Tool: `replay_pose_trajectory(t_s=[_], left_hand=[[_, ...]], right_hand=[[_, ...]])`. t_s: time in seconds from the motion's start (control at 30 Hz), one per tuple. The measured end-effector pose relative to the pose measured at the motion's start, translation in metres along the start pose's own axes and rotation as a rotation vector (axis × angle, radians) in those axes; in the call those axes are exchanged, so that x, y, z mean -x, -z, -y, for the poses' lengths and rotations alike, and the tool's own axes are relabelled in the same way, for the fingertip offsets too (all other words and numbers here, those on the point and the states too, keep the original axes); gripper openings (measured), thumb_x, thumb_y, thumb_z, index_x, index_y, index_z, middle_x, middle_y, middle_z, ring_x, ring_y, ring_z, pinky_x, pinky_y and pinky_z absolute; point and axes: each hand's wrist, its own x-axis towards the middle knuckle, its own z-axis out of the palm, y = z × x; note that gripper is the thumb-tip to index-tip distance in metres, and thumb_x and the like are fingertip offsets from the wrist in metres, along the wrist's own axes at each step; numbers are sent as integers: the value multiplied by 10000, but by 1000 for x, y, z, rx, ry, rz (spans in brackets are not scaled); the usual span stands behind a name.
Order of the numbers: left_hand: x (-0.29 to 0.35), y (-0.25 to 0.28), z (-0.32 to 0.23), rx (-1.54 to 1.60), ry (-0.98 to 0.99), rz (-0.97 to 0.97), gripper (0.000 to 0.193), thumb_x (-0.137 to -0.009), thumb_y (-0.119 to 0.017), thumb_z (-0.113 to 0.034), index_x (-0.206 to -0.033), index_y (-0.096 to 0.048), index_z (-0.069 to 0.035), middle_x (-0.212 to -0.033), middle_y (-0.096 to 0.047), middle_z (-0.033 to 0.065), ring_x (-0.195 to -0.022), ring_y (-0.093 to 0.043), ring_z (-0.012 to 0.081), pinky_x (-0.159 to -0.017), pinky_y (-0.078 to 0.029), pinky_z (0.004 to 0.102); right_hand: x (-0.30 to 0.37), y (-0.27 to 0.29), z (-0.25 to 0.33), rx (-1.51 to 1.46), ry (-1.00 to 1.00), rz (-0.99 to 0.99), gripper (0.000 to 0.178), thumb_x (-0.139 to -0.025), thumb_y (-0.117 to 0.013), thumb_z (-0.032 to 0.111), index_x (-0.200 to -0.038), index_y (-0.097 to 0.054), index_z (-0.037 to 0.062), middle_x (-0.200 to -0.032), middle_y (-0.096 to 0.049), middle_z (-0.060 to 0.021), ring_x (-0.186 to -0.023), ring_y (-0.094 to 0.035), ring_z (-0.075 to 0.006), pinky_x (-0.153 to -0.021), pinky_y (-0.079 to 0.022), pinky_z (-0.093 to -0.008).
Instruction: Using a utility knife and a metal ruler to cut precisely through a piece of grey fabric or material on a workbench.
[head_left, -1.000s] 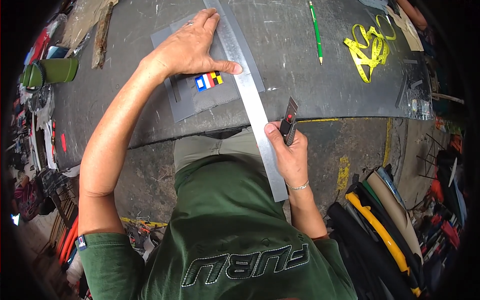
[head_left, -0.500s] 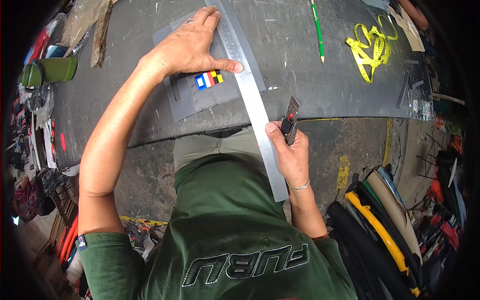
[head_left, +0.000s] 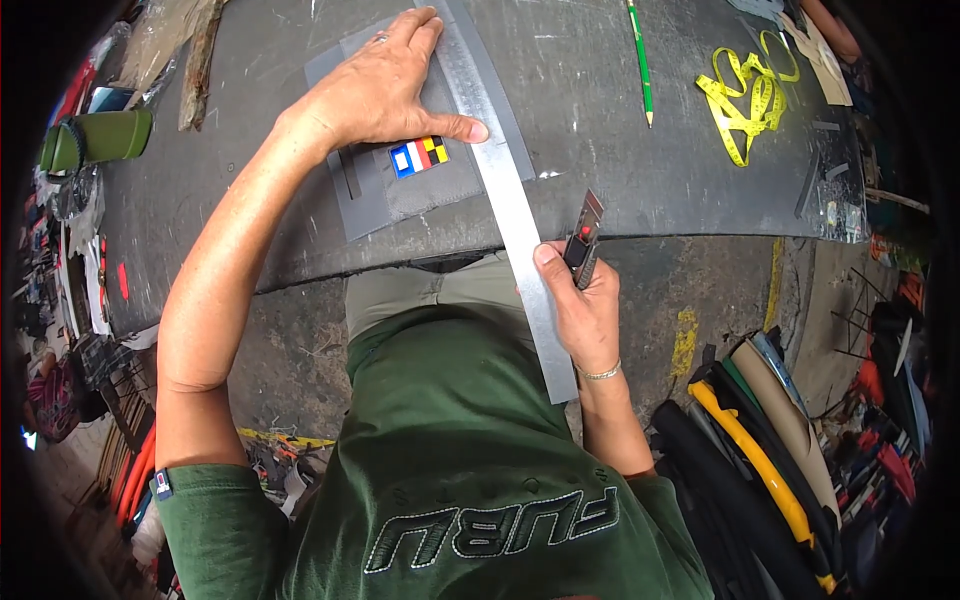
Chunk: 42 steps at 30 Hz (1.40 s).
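Note:
A long metal ruler [head_left: 515, 215] lies slantwise over a grey piece of sheet material [head_left: 370, 215] on the dark table. Its near end sticks out past the table edge, in front of my body. My left hand [head_left: 372, 88] rests on the sheet, thumb and fingers spread; the thumb and fingertips press on the ruler. Beside that thumb is a small patch of colourful flags [head_left: 418, 157] on the sheet. My right hand [head_left: 585, 305] is closed around a snap-off utility knife [head_left: 582, 245], blade pointing up and away. The same hand's thumb touches the ruler's right edge.
On the dark table [head_left: 590, 150] lie a green pencil [head_left: 641, 70] and a tangled yellow measuring tape [head_left: 740, 105]. A green cylindrical container [head_left: 110, 137] and a strip of wood [head_left: 200, 75] are at the left. Rolls of material [head_left: 760, 460] lean at the lower right.
Almost nothing differs. The view has shifted very slightly; both hands, the ruler and the knife keep their places.

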Motion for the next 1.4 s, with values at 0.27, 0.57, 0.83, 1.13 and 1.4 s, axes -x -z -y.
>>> replay_pose_trajectory(t_s=[0.27, 0.57, 0.83, 1.13, 1.4], left_hand=[[-1, -10, 9, -10, -63, -86, 1281, -757, -774, -710, -1539, -248, 157, -1623, -225, 355, -1495, -328, 461, -1241, -315, 431], [0, 3, -4, -12, -7, 4, 1272, -765, -752, -730, -1521, -271, 172, -1609, -243, 365, -1485, -340, 466, -1227, -334, 450], [-6, -22, 8, -65, -30, -191, 1412, -592, -769, -870, -1497, -379, 141, -1589, -346, 307, -1443, -434, 446, -1204, -401, 488], [-4, -30, 12, -70, -11, -278, 1388, -592, -787, -856, -1504, -387, 111, -1599, -357, 267, -1459, -417, 431, -1225, -371, 483], [-5, -27, 13, -35, -22, -236, 1421, -582, -771, -877, -1509, -376, 125, -1583, -365, 297, -1476, -391, 427, -1246, -328, 486]], right_hand=[[-1, 1, 0, 16, 4, 8, 273, -1010, -712, 249, -1017, -709, -24, -778, -699, -45, -666, -675, -122, -602, -519, -266], [0, 2, -1, 32, -13, 5, 267, -1005, -721, 258, -1021, -715, -9, -786, -697, -34, -661, -661, -110, -600, -512, -262], [6, 21, 21, 156, 105, 11, 229, -991, -738, 246, -998, -685, 23, -772, -678, -12, -655, -620, -75, -594, -498, -235], [8, 18, 30, 165, 66, 43, 191, -994, -732, 209, -1018, -685, 25, -783, -663, 5, -659, -594, -55, -592, -474, -223], [-1, 14, 30, 223, 139, 12, 200, -989, -735, 204, -967, -667, 17, -760, -659, -5, -665, -601, -69, -622, -494, -242]])
